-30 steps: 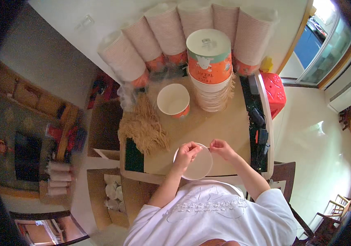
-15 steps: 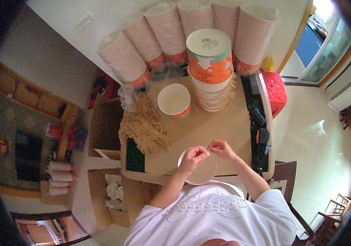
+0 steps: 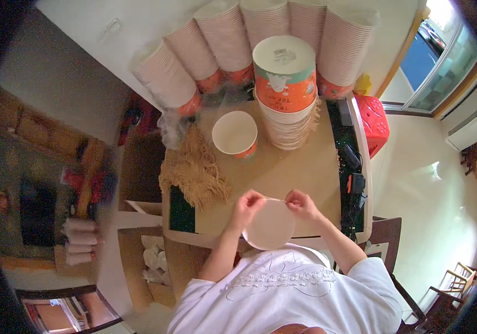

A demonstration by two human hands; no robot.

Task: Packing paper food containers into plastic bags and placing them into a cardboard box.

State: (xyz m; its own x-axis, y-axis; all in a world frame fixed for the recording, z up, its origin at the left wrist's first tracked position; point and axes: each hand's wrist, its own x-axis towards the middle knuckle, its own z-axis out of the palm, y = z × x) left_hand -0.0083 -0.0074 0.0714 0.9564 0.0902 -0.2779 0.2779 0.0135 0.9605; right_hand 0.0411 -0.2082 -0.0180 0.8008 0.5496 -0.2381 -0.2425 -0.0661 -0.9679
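Brown tabletop (image 3: 283,172) fills the frame's centre; at its lower edge the left hand (image 3: 248,207) and right hand (image 3: 301,204) pinch the far rim of a round white paper lid (image 3: 269,227), which lies between and just below them.

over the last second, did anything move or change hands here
Barely. Both hands, left hand and right hand, kept hold of the round white lid at the table's near edge, shifting only slightly. The open cup, the tall cup stack and the straw-coloured fibre bundle stayed put.
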